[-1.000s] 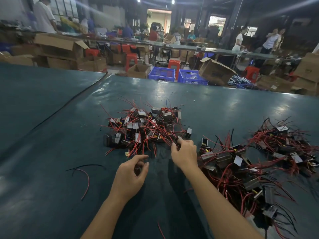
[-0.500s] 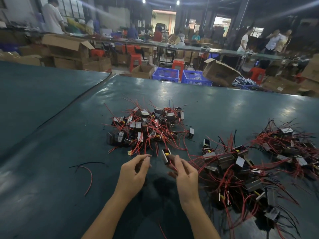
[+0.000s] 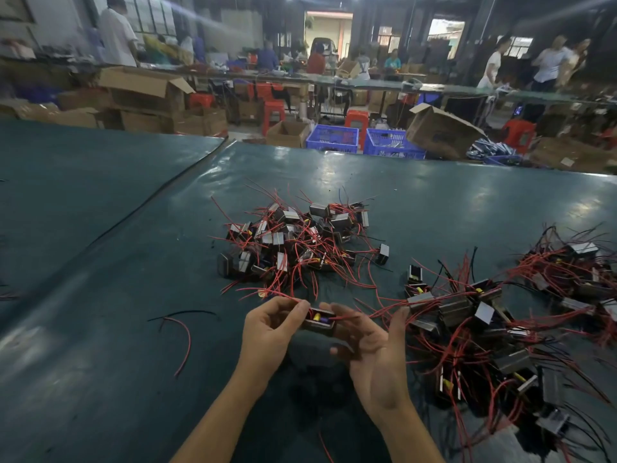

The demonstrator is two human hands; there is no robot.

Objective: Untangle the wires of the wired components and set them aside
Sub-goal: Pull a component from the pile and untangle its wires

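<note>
Past my bench's (image 3: 100, 295) far edge I see two blue crates (image 3: 332, 138), open cardboard boxes (image 3: 440, 130), red stools (image 3: 273, 111) and people (image 3: 117, 35) working.

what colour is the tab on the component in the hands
Yellow tab on the small black boxy component; head view.

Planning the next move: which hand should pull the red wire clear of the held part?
Probably right: the left hand grips the part; the open right hand lies under the wire.
</note>
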